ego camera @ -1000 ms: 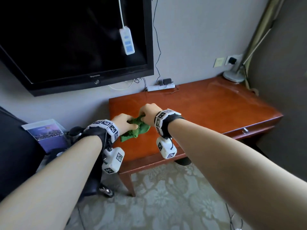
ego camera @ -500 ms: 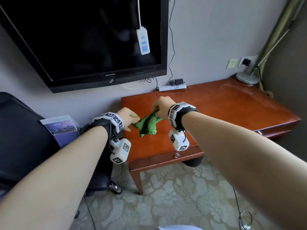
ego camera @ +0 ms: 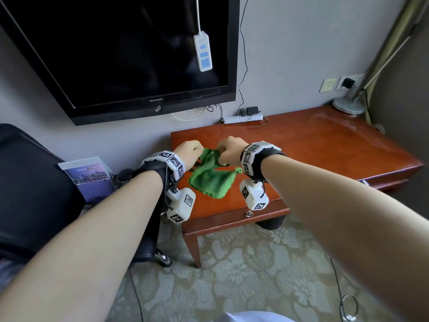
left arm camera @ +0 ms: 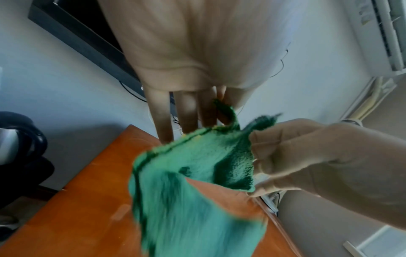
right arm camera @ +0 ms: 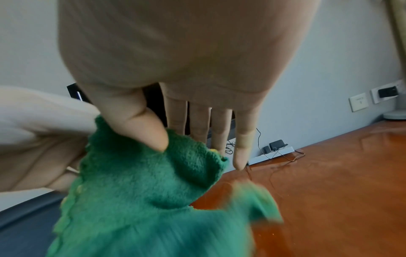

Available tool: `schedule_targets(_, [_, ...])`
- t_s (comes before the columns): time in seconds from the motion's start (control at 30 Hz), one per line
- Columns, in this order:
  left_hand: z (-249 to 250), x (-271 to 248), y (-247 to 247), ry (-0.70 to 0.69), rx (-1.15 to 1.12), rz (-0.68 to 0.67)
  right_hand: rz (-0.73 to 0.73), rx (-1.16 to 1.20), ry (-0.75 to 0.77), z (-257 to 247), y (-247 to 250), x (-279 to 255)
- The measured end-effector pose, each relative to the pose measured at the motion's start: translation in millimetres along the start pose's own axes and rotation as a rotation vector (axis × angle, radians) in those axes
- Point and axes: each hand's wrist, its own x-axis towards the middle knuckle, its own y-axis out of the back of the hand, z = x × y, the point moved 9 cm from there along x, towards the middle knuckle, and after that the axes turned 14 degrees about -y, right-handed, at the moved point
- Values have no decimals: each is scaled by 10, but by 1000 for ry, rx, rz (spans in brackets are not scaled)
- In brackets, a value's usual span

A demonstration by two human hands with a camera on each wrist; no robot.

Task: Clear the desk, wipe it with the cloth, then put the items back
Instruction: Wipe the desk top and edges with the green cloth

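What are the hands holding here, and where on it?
Both the left hand and right hand pinch the green cloth at its upper edge; the rest hangs above the desk.

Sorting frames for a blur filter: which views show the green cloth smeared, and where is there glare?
Left wrist: the green cloth's lower half smears. Right wrist: its hanging edge blurs, but the pile under the right hand's thumb is crisp. Head: cloth sharp, glare on the desk's far end.

Upper left of your head view, a black television (ego camera: 130, 54) hangs on the grey wall (ego camera: 290, 54). A black chair (ego camera: 30, 194) fills the left edge; patterned carpet (ego camera: 243, 275) covers the bottom.
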Motion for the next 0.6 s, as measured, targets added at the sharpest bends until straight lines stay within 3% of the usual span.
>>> schedule_targets(0.27, [258, 95, -209, -55, -92, -66, 101, -20, -21, 260, 174, -65])
schedule_targets(0.5, [375, 65, -412, 76, -418, -91, 251, 43, -61, 487, 422, -220])
schedule_targets(0.6, [392, 77, -437, 94, -481, -97, 187, 164, -93, 513, 418, -259])
